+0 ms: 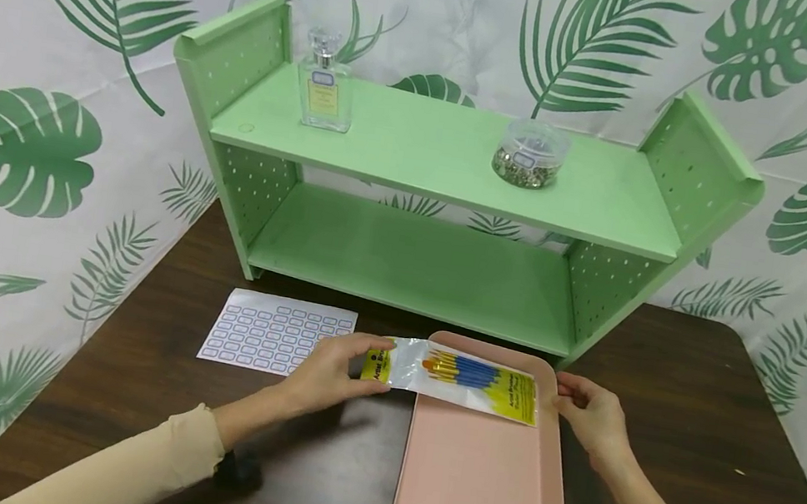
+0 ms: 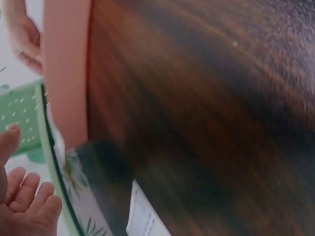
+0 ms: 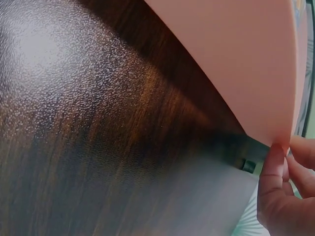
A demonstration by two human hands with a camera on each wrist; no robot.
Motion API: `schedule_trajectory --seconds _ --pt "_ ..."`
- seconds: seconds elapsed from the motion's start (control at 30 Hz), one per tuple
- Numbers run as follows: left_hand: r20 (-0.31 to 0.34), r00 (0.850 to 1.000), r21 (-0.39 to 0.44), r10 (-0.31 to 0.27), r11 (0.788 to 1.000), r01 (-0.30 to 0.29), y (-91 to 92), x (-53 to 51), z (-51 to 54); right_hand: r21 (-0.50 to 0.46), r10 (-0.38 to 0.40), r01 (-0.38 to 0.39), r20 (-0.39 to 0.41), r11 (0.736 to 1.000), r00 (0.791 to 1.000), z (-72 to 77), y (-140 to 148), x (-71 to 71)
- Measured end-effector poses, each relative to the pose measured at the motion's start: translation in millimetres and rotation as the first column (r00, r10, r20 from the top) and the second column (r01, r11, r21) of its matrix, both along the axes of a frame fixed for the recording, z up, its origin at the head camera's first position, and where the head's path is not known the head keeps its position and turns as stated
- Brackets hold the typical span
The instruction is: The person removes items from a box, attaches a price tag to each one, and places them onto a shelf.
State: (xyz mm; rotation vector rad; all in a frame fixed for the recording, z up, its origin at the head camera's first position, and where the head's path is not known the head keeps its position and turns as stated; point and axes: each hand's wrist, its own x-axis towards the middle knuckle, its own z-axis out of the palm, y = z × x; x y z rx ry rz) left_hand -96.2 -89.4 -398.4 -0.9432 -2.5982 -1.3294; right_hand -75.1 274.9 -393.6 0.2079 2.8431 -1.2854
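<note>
A clear pack of paintbrushes (image 1: pixel 472 374), with yellow ends and blue handles, lies across the far end of a pink tray (image 1: pixel 477 480). My left hand (image 1: pixel 336 368) holds the pack's left end, forefinger along the upper edge and thumb along the lower one. The left wrist view shows the left hand's fingers (image 2: pixel 29 196) apart from the tray's side wall (image 2: pixel 66 73). At the tray's far right corner, my right hand (image 1: pixel 597 423) pinches the rim. Right fingertips (image 3: pixel 277 155) show against that corner (image 3: pixel 268 132) in the right wrist view.
A green two-tier shelf (image 1: pixel 417 262) stands behind the tray. Its upper board bears a perfume bottle (image 1: pixel 324 95) and a round clear jar (image 1: pixel 530 154) of small metallic pieces. A sheet of labels (image 1: pixel 265 332) lies on the dark wooden table (image 1: pixel 151 398), left of the tray.
</note>
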Motion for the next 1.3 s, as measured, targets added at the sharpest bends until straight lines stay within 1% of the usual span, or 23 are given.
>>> schedule_trajectory --seconds 0.13,0.23,0.37,0.57,0.7,0.8,0.9,1.0,1.1,1.17,1.23,1.3 --pt "0.001 0.998 -0.027 -0.057 0.998 0.057 7.3 0.4 -8.9 0.023 0.001 -0.001 -0.001 1.000 1.000 0.5 -2 -0.1" --pt "-0.015 0.997 -0.032 -0.073 0.997 0.072 12.5 -1.0 -15.1 0.027 0.005 -0.005 -0.004 1.000 1.000 1.0 -3 -0.5" --pt "-0.077 0.994 -0.062 -0.071 0.996 0.066 18.6 -2.8 -20.7 0.030 0.010 -0.010 -0.008 0.999 1.000 1.2 -3 -0.7" --pt "-0.182 0.982 -0.110 -0.057 0.993 0.037 23.9 -4.8 -24.6 0.033 0.013 -0.012 -0.008 0.999 1.000 -0.3 -4 -1.2" --pt "-0.242 0.968 -0.119 -0.063 0.992 0.035 24.1 -5.5 -24.0 0.034 0.017 -0.017 -0.013 0.999 1.000 -0.8 -4 -1.4" --pt "-0.279 0.957 -0.128 -0.076 0.991 0.041 22.6 -6.4 -21.6 0.044 0.017 -0.016 -0.017 0.999 1.000 -0.8 -3 -0.8" --pt "-0.303 0.950 -0.141 -0.081 0.989 0.039 19.1 -7.0 -17.4 0.052 0.017 -0.016 -0.015 0.999 1.000 -1.3 -2 -0.1" --pt "-0.316 0.945 -0.146 -0.083 0.989 0.038 12.5 -7.5 -12.4 0.048 0.015 -0.015 -0.010 0.999 1.000 -2.5 0 0.1" --pt "-0.333 0.939 -0.152 -0.088 0.988 0.039 1.6 -6.2 -7.8 0.041 0.015 -0.014 -0.010 0.999 1.000 -3.0 1 0.1" --pt "-0.350 0.933 -0.154 -0.090 0.987 0.038 -8.2 -3.6 -5.8 0.035 0.017 -0.017 -0.008 0.999 1.000 -3.7 2 0.2" --pt "-0.372 0.923 -0.146 -0.096 0.988 0.044 -19.4 -0.2 -4.1 0.028 0.021 -0.021 -0.009 0.999 1.000 -3.9 2 0.2" --pt "-0.408 0.907 -0.135 -0.101 0.990 0.049 -30.8 2.9 -3.5 0.027 0.025 -0.024 -0.010 0.999 1.000 -3.7 3 0.2"
